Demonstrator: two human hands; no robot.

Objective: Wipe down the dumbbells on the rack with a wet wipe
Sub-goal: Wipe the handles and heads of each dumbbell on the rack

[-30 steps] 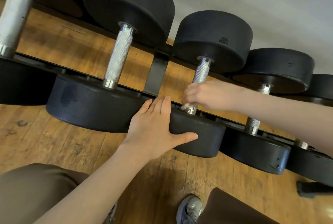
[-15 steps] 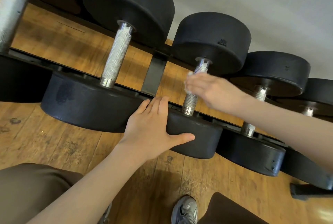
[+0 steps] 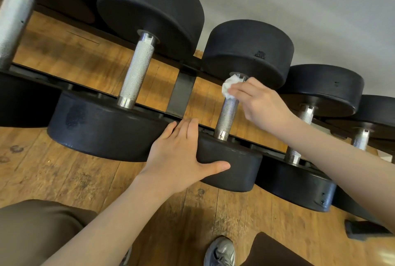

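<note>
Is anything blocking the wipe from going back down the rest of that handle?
Nothing visible. The right hand holds the wipe at the handle's top; the bare handle below is clear.

Dumbbells (image 3: 235, 103) lie side by side across the rack (image 3: 181, 94), above the floor (image 3: 64, 176).

Brightness: even, soft indoor light; the pale wall (image 3: 320, 9) reads bright and flat.
Shadows: diffuse dark patches on the wooden floor (image 3: 64, 169) beneath the black weight heads (image 3: 102, 129) and under the left hand (image 3: 177, 156).
Glare: small highlights on the polished collars of the knurled handles (image 3: 136, 73); a warm sheen on the floor at bottom right.
Blur: the far-left handle (image 3: 12, 20) is smeared; the centre is sharp.
Distortion: wide-angle bending, with the rack rail (image 3: 181, 94) and the row of dumbbells curving toward the edges.
</note>
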